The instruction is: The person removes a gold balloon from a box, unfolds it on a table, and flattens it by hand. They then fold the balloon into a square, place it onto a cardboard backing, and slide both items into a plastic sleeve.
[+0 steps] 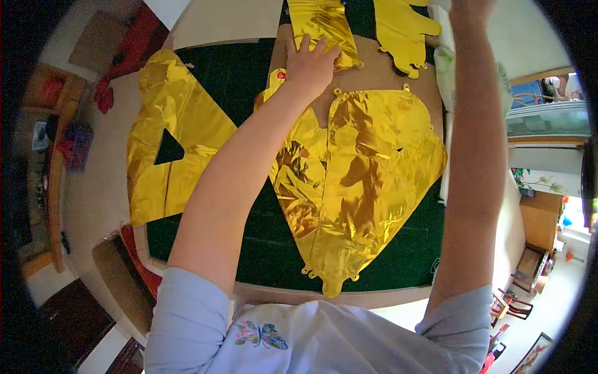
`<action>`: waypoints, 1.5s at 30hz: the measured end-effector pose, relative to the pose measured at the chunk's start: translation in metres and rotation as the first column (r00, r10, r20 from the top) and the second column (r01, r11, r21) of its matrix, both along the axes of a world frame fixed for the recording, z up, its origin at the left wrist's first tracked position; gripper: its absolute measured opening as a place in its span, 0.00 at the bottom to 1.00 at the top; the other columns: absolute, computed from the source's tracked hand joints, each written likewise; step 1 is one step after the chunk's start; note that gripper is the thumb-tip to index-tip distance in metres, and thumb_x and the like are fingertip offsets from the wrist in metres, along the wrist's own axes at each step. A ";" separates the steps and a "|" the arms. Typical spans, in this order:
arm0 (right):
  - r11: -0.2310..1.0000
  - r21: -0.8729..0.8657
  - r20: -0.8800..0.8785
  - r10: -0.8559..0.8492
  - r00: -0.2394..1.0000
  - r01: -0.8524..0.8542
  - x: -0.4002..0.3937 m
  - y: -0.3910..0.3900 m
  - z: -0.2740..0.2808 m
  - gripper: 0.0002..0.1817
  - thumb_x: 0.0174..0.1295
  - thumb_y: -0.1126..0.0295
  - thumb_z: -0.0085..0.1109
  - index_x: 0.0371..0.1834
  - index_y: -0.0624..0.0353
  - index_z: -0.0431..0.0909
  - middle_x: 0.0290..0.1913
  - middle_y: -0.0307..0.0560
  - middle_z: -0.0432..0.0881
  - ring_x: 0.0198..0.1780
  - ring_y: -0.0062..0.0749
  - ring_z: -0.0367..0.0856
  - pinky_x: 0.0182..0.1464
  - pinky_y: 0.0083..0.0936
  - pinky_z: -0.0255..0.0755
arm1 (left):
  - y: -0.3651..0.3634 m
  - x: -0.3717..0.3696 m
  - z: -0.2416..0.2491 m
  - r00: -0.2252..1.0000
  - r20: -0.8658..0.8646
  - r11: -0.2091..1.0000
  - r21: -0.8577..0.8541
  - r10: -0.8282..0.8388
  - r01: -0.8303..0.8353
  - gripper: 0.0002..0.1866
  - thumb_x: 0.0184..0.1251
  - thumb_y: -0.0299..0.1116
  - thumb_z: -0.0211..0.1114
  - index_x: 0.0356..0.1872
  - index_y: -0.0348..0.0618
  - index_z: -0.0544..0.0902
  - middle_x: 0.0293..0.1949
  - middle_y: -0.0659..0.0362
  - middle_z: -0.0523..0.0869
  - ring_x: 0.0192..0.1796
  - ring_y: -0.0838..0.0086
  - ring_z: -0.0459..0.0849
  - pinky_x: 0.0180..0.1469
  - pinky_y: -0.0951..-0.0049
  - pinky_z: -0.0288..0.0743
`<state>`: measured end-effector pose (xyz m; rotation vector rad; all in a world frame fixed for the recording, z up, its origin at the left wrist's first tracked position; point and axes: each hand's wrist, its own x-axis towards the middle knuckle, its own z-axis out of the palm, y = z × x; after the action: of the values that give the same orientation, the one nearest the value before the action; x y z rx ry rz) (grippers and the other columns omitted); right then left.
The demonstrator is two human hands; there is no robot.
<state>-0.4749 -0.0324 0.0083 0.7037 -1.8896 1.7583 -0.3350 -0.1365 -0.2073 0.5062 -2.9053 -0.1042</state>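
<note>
My left hand (313, 65) lies flat with spread fingers on the lower part of a flat gold foil balloon (317, 19) at the top of the head view. My right hand (472, 9) is at the upper right edge; its fingers are cut off by the frame, so what it holds is hidden. Nearer to me lies a large deflated gold foil balloon (386, 181) with small tabs, overlapping another gold foil piece (296, 181). On the left rests a gold foil balloon (187, 124) with a triangular hole. Another gold foil balloon (402, 31) sits at the upper right.
A dark green mat (398, 249) covers the table, with brown cardboard (374, 78) under some of the balloons. Beside my right forearm is a pale plastic bag (444, 71). Wooden furniture (541, 218) stands to the far right, and a wooden shelf (56, 168) to the far left.
</note>
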 end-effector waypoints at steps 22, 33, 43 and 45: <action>0.989 0.046 -0.489 0.142 0.861 -0.137 0.094 0.146 0.079 0.04 0.68 0.79 0.47 0.41 0.65 0.73 0.35 0.40 0.79 0.39 0.19 0.76 0.44 0.17 0.71 | 0.103 0.137 0.063 0.984 -0.179 -0.166 0.970 -0.010 0.175 0.27 0.73 0.53 0.50 0.53 0.37 0.79 0.53 0.48 0.83 0.53 0.59 0.83 0.57 0.60 0.75; 0.792 0.560 -0.439 0.533 0.723 -0.244 0.269 0.255 -0.028 0.16 0.53 0.80 0.60 0.47 0.62 0.76 0.51 0.54 0.78 0.47 0.46 0.82 0.46 0.36 0.78 | 0.165 0.158 0.152 0.877 -0.415 -0.765 0.474 0.243 0.436 0.33 0.72 0.57 0.49 0.61 0.36 0.72 0.56 0.47 0.80 0.58 0.60 0.80 0.61 0.53 0.73; 0.692 -0.720 0.677 0.717 0.165 -0.057 0.294 0.280 -0.204 0.28 0.72 0.50 0.44 0.65 0.60 0.62 0.58 0.55 0.73 0.58 0.40 0.75 0.57 0.32 0.72 | 0.171 0.189 0.087 0.981 -0.087 -0.571 0.803 0.174 0.173 0.17 0.61 0.24 0.64 0.52 0.36 0.76 0.45 0.55 0.84 0.45 0.68 0.85 0.50 0.66 0.80; 0.710 -0.702 0.711 0.694 0.115 0.051 0.270 0.259 -0.181 0.30 0.71 0.48 0.47 0.64 0.61 0.64 0.57 0.54 0.74 0.57 0.42 0.74 0.56 0.33 0.72 | 0.174 0.195 0.091 0.985 -0.080 -0.571 0.806 0.155 0.155 0.18 0.61 0.25 0.65 0.53 0.36 0.75 0.45 0.55 0.84 0.45 0.68 0.86 0.49 0.66 0.81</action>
<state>-0.2051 0.2270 -0.1724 -0.5343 -1.4822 3.5040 -0.1396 0.0375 -0.1165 0.5057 -1.2955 -2.8667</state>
